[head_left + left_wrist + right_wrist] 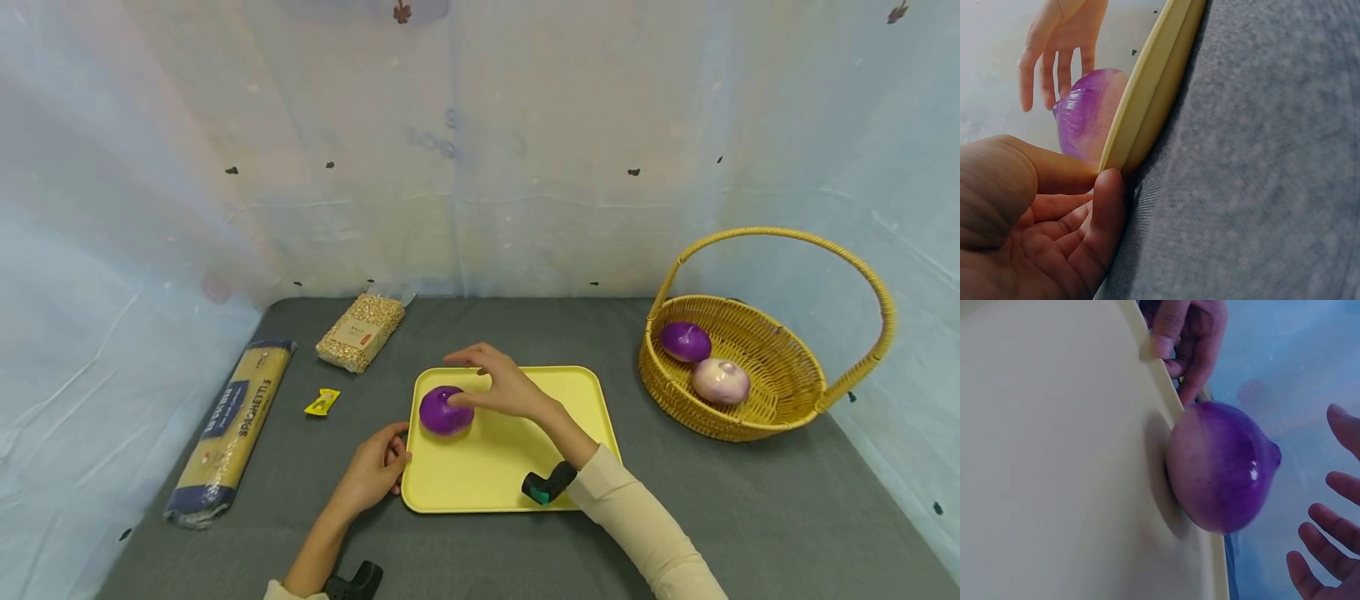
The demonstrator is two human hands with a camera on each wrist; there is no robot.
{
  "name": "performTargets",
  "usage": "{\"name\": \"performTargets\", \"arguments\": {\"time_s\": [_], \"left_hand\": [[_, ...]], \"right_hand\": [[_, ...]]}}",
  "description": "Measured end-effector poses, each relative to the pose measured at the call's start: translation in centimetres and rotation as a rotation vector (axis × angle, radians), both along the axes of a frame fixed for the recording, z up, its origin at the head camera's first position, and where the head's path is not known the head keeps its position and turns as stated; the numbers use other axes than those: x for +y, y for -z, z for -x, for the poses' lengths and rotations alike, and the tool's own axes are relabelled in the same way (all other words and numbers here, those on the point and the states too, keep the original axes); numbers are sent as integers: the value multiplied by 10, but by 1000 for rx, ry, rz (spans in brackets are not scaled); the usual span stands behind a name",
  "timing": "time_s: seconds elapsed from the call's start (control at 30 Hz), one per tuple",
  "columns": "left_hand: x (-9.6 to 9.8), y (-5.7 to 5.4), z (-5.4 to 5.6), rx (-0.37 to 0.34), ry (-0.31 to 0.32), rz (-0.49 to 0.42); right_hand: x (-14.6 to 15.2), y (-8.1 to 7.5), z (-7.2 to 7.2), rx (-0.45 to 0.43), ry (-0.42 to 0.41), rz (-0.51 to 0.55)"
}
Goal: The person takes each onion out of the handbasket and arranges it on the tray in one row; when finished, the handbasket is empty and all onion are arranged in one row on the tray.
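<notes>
the onion [446, 412] is glossy and round, deep purple around its small pointed tip and fading to pale pink at the base. i can read "spaghetti 5" on the long pack [231, 433]; the label on the bag [363, 332] is too small to read. the onion sits near the far left corner of the yellow tray [517, 450], just beside my right hand [501, 385], its fingers spread and apart from it. my left hand [375, 468] pinches the tray's left rim.

Cream sleeves [645, 529], black wrist cameras [561, 478], one green-marked
</notes>
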State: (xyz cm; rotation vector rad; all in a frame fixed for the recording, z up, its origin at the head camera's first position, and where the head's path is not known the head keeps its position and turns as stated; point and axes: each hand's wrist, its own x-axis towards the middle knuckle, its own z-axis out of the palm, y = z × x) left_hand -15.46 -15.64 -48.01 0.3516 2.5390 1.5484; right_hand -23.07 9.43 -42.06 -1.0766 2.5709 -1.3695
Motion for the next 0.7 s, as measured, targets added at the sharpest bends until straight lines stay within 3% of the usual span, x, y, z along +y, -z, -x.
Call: {"name": "performTargets", "arguments": {"time_s": [0.3,0.7], "left_hand": [[1,-1,-1,7,-7,-8],[0,-1,-1,-12,-5,11]], "right_hand": [[23,-10,3,137,70,30],[70,-23,3,177,185,39]]}}
